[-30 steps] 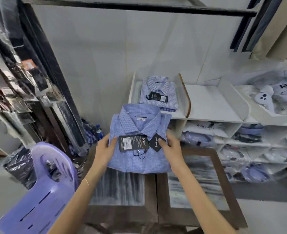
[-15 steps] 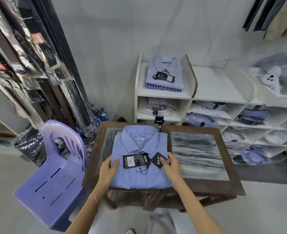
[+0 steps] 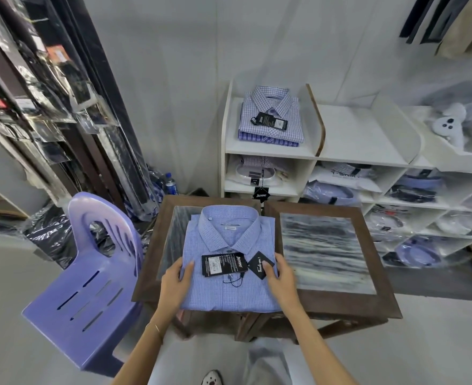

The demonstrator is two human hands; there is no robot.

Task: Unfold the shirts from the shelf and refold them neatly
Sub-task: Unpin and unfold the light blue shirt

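— Where the left hand [image 3: 175, 284] and right hand [image 3: 280, 279] grip the folded blue shirt [image 3: 229, 273], can you see the fingers?
— Only the thumbs, lying on top of the cloth at each side edge. Both hands' fingers curl under the shirt and are hidden.
— And the shirt itself?
— It lies collar-far on the left half of the wooden table [image 3: 340, 304], its near edge hanging just past the table's near rim.
— Any writing?
— A black hang tag [image 3: 223, 264] carries a brand name too small to spell out; the diamond tag [image 3: 261, 264] beside it reads "Thank you!". The collar label is illegible.
— Farther back?
— A checked shirt [image 3: 271, 118] tops a small stack on the white shelf [image 3: 268, 151]. To the right, one bagged pack shows "T-SHIRT", partly covered. A purple chair [image 3: 90, 287] stands left of the table.
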